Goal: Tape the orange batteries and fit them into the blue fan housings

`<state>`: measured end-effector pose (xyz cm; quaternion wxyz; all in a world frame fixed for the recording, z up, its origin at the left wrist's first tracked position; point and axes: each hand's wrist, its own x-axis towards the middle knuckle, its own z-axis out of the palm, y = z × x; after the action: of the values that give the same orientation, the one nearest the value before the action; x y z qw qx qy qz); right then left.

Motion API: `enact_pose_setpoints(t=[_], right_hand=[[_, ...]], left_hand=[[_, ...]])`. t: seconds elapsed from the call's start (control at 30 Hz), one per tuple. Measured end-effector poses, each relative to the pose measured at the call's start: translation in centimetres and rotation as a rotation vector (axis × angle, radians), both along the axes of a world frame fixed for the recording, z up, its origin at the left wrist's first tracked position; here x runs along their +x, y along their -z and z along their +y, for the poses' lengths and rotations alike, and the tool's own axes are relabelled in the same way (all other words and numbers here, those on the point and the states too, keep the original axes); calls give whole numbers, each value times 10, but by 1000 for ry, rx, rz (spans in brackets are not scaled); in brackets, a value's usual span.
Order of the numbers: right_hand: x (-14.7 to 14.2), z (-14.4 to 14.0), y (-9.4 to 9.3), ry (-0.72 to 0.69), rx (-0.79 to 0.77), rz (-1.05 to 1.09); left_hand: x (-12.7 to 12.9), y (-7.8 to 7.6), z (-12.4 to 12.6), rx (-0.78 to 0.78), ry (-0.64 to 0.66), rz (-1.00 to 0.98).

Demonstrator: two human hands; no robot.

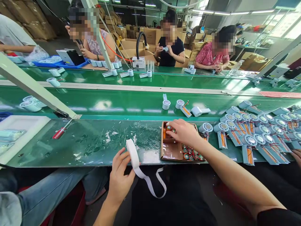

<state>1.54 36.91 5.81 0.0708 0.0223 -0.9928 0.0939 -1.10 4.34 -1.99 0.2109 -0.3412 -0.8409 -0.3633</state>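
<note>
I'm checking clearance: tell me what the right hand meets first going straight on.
The right hand likely meets the small round parts just ahead, then the left box wall; depth is unclear.

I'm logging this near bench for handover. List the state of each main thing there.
White roll: partly unwound, loose end hanging.
Left hand: gripping White roll.
Cardboard box: open, holding wired round parts.
Right hand: inside Cardboard box, grip unclear.
Screwdriver: lying down, untouched.
White tray: open-topped, loaded.
Light-blue units: clustered at right, several with exposed wires.
</note>
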Motion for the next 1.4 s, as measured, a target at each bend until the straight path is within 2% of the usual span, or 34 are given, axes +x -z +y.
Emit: enact_pose_setpoints(t=[0.03,0.1,0.23,0.33,0.4,0.53,0.6,0.67,0.77,0.87,0.97,1.07,1.13,1.2,1.3,1.33,1.4], right_hand=[[-8,6,3,60,63,45],[-18,11,14,86,119,56],[-17,12,34,54,65,68],[-14,21,36,33,-31,102],[-9,32,29,21,-271,189],[20,44,1,-84,-1058,418],[43,43,-17,-107,-1284,471],[65,37,-32,-58,-1293,417],[86,22,-39,14,-1015,249],[91,5,-31,-8,-811,127],[88,-5,-19,-22,-810,21],[92,-5,-9,27,-875,-61],[97,-4,0,53,-992,-113],[101,-8,13,98,-1228,-69],[103,-30,37,273,-1626,254],[102,-38,45,350,-1713,401],[100,-50,54,475,-1788,621]], left_hand=[[3,1,1,-2,16,2],[8,1,5,-9,57,15],[13,-1,13,-21,126,79],[15,-7,18,-58,154,110],[15,-12,21,-90,174,141],[13,-24,30,-170,211,218],[13,-29,34,-216,225,253],[14,-31,37,-262,247,287],[17,-34,42,-342,301,330],[18,-37,48,-441,365,408],[16,-46,55,-502,433,526],[12,-56,60,-502,457,580],[10,-60,62,-510,456,552],[10,-61,65,-521,450,518],[21,-55,78,-485,410,485],[28,-51,84,-459,392,468],[46,-46,98,-381,368,411]])
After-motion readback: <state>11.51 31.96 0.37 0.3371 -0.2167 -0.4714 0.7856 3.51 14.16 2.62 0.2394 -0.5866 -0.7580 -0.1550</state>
